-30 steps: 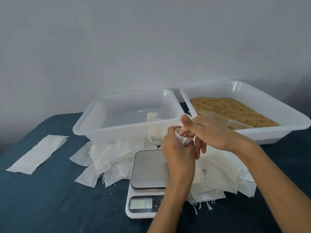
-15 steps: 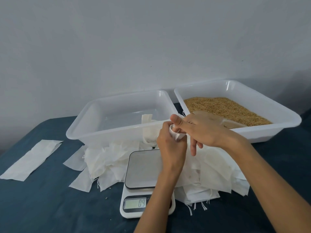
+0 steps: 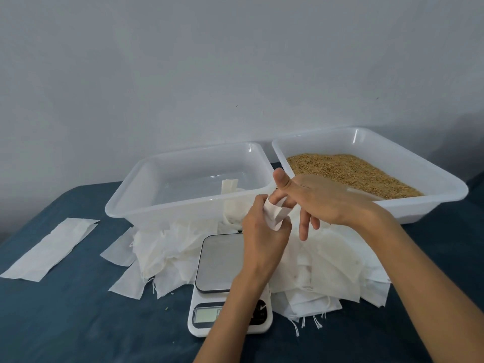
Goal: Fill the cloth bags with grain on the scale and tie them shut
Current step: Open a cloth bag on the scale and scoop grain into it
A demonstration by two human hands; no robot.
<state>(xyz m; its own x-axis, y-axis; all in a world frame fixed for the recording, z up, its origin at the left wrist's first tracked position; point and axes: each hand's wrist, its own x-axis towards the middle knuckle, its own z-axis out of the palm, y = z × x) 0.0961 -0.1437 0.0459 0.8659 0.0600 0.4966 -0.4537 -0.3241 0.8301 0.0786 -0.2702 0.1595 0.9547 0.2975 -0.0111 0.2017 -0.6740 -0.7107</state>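
My left hand [image 3: 264, 239] grips a small white cloth bag [image 3: 275, 216] just above the back edge of the digital scale [image 3: 220, 260]. My right hand [image 3: 322, 200] has one or two fingers poked into the bag's mouth, its thumb raised and its other fingers hanging straight down. Golden-brown grain [image 3: 353, 171] fills the white tray [image 3: 445, 184] at the right, behind my right hand. My left forearm covers part of the scale's display.
A white plastic tray [image 3: 157, 205] at the back left holds one cloth bag [image 3: 229, 186]. Loose cloth bags are heaped left [image 3: 167, 247] and right [image 3: 327, 271] of the scale. A flat cloth strip [image 3: 52, 247] lies far left on the blue table cover.
My right thumb has lifted off the bag and now points up, while the right fingers sit deeper in the bag's mouth. Both hands stay over the scale.
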